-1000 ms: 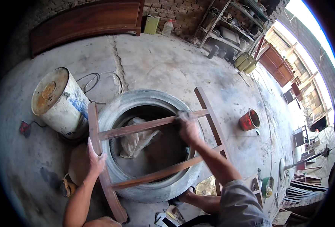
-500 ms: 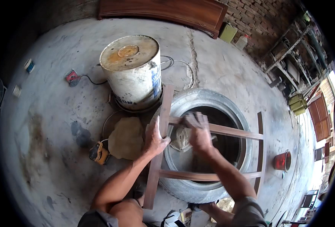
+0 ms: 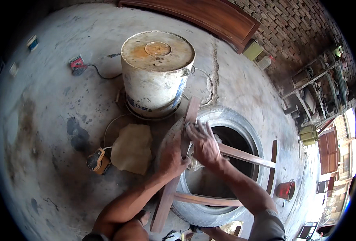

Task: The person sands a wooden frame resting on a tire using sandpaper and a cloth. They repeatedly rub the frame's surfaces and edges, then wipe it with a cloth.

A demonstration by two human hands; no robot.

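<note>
A brown wooden frame point(image 3: 168, 201) with long side rails and crossbars lies across a tire point(image 3: 248, 116) on the floor. My left hand point(image 3: 173, 156) is closed round the frame's left rail, its thumb on the inner side. Just above it, my right hand point(image 3: 205, 144) presses bent fingers against the same rail, where the upper crossbar point(image 3: 246, 155) joins. Whatever may be under those fingers is hidden. A crumpled pale plastic bag point(image 3: 194, 164) shows partly below my right hand, inside the tire.
A large white lidded bucket point(image 3: 155, 86) stands beyond the frame. To the left lie a tan sheet point(image 3: 131, 148), a yellow-black power sander point(image 3: 98, 161) and a red tool point(image 3: 77, 65) with a cord. A small red bucket point(image 3: 285, 190) sits at right; a wooden panel point(image 3: 202, 20) lies at the back.
My right hand has moved left, from the upper crossbar to the left rail near my left hand. The view has shifted, and the frame sits slightly lower and more tilted.
</note>
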